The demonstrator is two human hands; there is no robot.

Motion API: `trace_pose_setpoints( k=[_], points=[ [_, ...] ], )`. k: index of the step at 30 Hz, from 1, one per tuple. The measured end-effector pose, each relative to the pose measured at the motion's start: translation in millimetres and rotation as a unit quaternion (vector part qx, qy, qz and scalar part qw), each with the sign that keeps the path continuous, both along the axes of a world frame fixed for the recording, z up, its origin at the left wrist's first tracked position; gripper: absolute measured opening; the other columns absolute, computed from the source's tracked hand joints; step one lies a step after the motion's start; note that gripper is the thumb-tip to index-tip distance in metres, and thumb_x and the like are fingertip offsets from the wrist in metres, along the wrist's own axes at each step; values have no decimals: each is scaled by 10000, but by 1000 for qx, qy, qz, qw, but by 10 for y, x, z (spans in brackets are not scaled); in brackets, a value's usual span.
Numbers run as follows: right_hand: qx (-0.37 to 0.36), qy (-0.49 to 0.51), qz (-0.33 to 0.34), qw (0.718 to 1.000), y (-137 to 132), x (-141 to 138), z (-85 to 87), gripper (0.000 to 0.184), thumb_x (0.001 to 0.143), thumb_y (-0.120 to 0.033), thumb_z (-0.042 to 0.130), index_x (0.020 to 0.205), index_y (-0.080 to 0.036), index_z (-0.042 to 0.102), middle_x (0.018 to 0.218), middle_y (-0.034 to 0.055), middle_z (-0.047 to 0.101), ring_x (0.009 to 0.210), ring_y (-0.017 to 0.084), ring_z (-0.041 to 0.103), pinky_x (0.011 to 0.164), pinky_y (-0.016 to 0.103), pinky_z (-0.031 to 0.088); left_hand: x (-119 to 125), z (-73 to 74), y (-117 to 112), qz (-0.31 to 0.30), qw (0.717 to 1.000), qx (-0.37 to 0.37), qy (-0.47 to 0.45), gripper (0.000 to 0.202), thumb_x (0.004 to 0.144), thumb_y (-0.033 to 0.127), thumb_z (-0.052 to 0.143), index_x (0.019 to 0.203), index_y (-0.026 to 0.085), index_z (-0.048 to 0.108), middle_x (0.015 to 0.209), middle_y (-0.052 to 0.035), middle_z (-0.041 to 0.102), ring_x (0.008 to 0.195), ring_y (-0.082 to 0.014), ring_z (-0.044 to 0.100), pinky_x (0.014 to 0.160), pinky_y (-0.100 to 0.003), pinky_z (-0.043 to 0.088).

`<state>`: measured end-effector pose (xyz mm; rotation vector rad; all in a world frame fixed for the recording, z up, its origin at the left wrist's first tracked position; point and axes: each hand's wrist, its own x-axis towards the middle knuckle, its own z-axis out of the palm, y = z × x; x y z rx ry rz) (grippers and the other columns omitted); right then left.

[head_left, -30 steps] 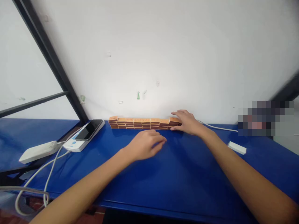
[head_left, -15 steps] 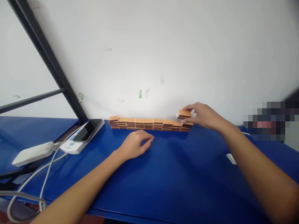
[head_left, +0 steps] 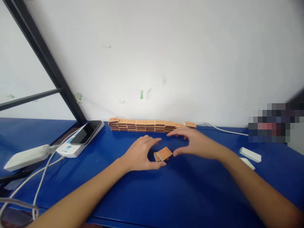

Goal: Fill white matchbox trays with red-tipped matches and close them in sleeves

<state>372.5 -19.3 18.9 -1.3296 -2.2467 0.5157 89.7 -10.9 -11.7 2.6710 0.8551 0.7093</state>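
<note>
Two orange matchboxes (head_left: pixel 164 153) lie on the blue table, one resting partly over the other. Left of them is my left hand (head_left: pixel 144 155), thumb and fingers spread around their near and far sides. My right hand (head_left: pixel 188 142) hovers just to their right, its fingers apart and holding nothing. Behind both hands, a long low wall of stacked matchboxes (head_left: pixel 140 125) runs along the white wall. A single matchbox (head_left: pixel 190 124) tops its right end; my right hand hides part of the rows below.
To the left, a black phone (head_left: pixel 86 132) lies on a white power strip (head_left: pixel 64 148). A white power adapter (head_left: pixel 27 157) and cables (head_left: pixel 45 186) are beside it. White box pieces (head_left: pixel 250 154) lie at the right. A black metal frame (head_left: pixel 47 63) stands at the left.
My right hand has let go of the matchboxes and moved down toward the middle. Two matchboxes now lie between my hands. My left hand has opened around them.
</note>
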Motion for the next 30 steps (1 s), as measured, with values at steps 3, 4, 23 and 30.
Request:
trace_pose_setpoints(
  k=[3,4,23,30],
  points=[
    [164,-7,-157,974,240,464,-60,563,887,-605,705,1341,-272,685,1336,126,702,1244,380,625,1097,575,476,94,-39,-46,18,1000,-11,6,937,753,717,824,1459,156,569,1244,-133,726,1146,-345,649,1045,-540,511],
    [191,-32,-175,965,324,599,-117,610,877,-601,698,1369,-241,662,1369,154,684,1310,414,580,1120,610,449,125,-59,-56,20,1000,-12,11,919,766,704,822,1459,155,568,1271,-136,722,1151,-349,648,1043,-545,509],
    [-61,14,-37,997,-82,134,-108,404,818,-452,809,1182,-286,748,1204,59,755,1025,297,682,931,466,546,-174,40,208,36,999,-31,11,636,893,411,778,1469,241,568,1192,-102,742,1063,-287,713,927,-446,585],
    [-64,28,-23,997,-80,-109,-258,679,743,-572,867,1339,-296,692,1273,83,698,1118,297,647,983,462,532,-176,33,206,21,998,-38,34,691,879,390,789,1507,250,536,1224,-103,739,1081,-292,720,920,-439,590]
  ],
)
